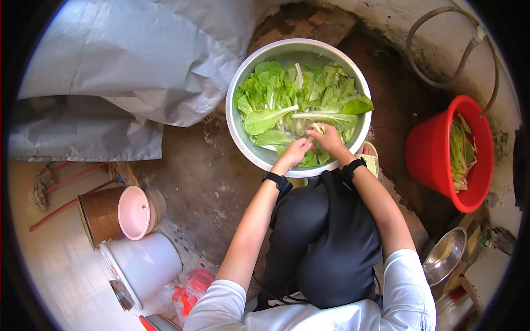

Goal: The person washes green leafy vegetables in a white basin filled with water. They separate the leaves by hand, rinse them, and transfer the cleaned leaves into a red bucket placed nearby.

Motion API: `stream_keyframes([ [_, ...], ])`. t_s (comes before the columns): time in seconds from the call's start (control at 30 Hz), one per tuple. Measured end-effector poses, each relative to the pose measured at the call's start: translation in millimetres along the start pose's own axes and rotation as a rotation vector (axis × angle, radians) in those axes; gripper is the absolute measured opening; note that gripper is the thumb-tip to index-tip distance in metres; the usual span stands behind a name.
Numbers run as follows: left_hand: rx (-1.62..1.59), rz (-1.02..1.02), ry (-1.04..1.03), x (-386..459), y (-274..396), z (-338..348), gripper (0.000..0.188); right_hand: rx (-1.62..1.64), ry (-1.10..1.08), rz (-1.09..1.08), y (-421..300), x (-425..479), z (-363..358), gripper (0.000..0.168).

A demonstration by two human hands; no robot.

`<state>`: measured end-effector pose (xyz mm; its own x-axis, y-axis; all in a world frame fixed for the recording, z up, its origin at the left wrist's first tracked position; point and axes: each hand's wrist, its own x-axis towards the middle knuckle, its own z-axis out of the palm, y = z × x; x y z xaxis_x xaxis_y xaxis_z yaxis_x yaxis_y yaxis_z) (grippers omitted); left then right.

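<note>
A large round metal basin (235, 136) stands before me, with water and many loose leafy greens (265, 82) in it. Over its near side, my left hand (296, 153) and my right hand (327, 138) are close together. The fingers of my right hand pinch a pale leaf stalk (318, 128). My left fingers close at the lower part of what seems the same stalk; the fingertips partly hide it. Two long leaves with white ribs, a left leaf (265, 120) and a right leaf (327, 117), lie on top just beyond my hands.
On the right, a red plastic bucket (430, 145) holds more greens (461, 153), below a hose (414, 62) on the wall. A steel bowl (447, 256) sits nearer. Grey tarpaulin (136, 53) covers the upper left. A pink basin (131, 213) and a white bucket (145, 265) stand left.
</note>
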<state>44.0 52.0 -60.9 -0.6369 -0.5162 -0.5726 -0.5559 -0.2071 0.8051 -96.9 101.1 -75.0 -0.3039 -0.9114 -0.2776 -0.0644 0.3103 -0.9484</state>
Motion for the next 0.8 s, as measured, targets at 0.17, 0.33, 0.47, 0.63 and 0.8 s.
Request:
stream_keyframes([
  [0.17,-0.114,-0.045,0.003,3,-8,3,0.025,0.17,0.15,0.118,3,3,1,0.024],
  [0.33,-0.18,-0.116,-0.013,9,-16,4,0.025,-0.283,0.225,0.221,6,6,4,0.025],
  [0.47,-0.063,-0.115,0.051,11,-18,7,0.026,-0.184,0.026,0.115,13,5,-1,0.026],
  [0.63,-0.174,-0.063,0.028,5,-15,2,0.027,0.183,0.085,0.292,-13,-1,3,0.037],
  [0.8,-0.151,0.006,-0.017,6,-10,9,0.027,0.219,0.199,0.477,-14,4,-1,0.042],
])
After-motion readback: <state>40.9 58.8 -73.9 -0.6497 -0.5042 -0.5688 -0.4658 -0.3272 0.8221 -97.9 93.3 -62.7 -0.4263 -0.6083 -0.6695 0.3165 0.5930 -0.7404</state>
